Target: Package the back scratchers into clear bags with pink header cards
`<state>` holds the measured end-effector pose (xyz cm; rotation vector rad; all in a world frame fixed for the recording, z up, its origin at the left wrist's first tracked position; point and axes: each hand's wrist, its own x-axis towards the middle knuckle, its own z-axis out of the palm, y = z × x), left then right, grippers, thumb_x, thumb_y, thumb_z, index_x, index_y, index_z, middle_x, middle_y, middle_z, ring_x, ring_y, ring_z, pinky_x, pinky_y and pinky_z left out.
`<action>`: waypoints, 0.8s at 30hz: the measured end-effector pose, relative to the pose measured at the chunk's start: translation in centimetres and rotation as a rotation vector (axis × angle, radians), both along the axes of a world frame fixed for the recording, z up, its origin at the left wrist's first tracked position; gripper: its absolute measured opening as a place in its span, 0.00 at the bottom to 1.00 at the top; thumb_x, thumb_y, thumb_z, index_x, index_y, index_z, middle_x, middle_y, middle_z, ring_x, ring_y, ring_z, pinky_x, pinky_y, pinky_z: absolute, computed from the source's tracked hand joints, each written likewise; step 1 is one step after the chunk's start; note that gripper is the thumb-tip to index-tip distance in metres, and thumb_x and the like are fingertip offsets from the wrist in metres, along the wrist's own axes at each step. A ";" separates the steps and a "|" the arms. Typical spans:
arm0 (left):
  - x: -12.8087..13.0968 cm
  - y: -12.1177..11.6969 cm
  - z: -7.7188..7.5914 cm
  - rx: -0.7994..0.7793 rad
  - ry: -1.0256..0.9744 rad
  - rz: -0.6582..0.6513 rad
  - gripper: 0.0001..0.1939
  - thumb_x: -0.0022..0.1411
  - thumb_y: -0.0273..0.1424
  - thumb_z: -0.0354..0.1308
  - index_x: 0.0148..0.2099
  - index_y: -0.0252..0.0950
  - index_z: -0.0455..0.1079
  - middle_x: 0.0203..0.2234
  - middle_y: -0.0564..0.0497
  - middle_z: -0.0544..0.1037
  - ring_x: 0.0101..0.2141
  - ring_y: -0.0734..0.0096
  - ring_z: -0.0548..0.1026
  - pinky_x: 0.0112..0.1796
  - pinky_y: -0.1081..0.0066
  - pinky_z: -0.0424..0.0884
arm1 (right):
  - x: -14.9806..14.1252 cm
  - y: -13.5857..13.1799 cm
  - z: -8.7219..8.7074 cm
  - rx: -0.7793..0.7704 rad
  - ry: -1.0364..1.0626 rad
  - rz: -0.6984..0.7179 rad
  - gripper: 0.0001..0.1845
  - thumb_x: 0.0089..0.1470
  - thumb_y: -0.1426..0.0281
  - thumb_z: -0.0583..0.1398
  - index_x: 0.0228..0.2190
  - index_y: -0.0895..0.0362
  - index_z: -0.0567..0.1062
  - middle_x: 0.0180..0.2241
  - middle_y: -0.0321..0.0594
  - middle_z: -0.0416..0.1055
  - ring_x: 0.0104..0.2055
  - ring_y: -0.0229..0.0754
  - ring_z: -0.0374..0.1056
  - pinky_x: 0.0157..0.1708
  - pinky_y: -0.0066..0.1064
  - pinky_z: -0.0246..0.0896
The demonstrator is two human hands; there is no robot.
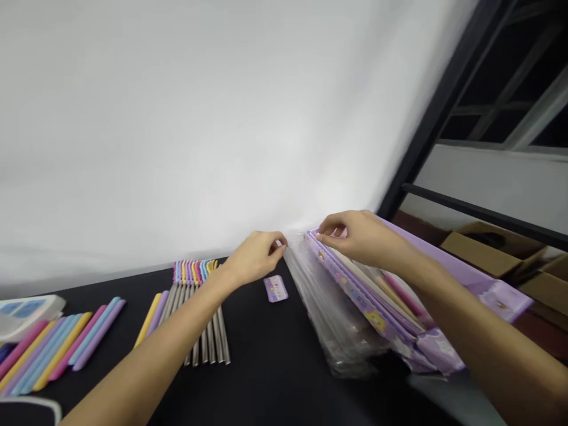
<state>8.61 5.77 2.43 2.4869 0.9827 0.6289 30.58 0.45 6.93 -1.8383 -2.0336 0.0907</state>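
My left hand (257,255) is closed in a pinch, its fingertips at the far left corner of a stack of clear plastic bags (317,302). The bags lie flat against the left side of an open purple printed box (355,294). Over the far end of that box, my right hand (352,235) has thumb and forefinger curled together at the rim; what they hold, if anything, is too small to make out. Long flat pieces, some pink (406,296), fill the box. A small purple printed card (276,289) lies beside my left hand.
Metal rods with coloured looped ends (206,334) lie in a row beyond my left forearm. Coloured sticks (66,349) and a white device (31,313) are at the far left. A white curtain (190,130) hangs behind the black table (261,367). Cardboard boxes (481,254) stand at right.
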 end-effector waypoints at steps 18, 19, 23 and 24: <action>-19.1 -2.5 0.2 -0.124 0.307 0.331 0.08 0.58 0.27 0.53 0.37 0.35 0.74 0.25 0.51 0.78 0.26 0.72 0.72 0.28 0.73 0.63 | -19.1 4.1 -5.6 -0.576 0.161 0.263 0.09 0.43 0.76 0.61 0.27 0.55 0.66 0.20 0.36 0.73 0.24 0.41 0.73 0.21 0.28 0.65; -19.5 -2.4 0.1 -0.134 0.321 0.334 0.08 0.57 0.27 0.53 0.36 0.35 0.74 0.24 0.51 0.78 0.26 0.71 0.72 0.28 0.73 0.63 | -19.4 4.4 -6.5 -0.629 0.210 0.249 0.10 0.42 0.77 0.61 0.27 0.55 0.64 0.19 0.35 0.72 0.24 0.42 0.73 0.21 0.27 0.66; -20.5 -2.3 0.3 -0.202 0.374 0.376 0.09 0.54 0.23 0.52 0.36 0.35 0.73 0.25 0.51 0.79 0.27 0.71 0.75 0.29 0.74 0.65 | -19.8 5.2 -8.7 -0.713 0.325 0.231 0.15 0.40 0.80 0.61 0.27 0.54 0.61 0.18 0.32 0.69 0.27 0.42 0.75 0.21 0.26 0.69; -20.7 -2.4 0.4 -0.223 0.385 0.385 0.10 0.54 0.23 0.53 0.36 0.36 0.73 0.25 0.51 0.79 0.27 0.71 0.75 0.29 0.74 0.65 | -19.8 5.3 -8.9 -0.721 0.339 0.223 0.15 0.40 0.80 0.61 0.27 0.54 0.61 0.18 0.32 0.69 0.26 0.42 0.75 0.22 0.26 0.69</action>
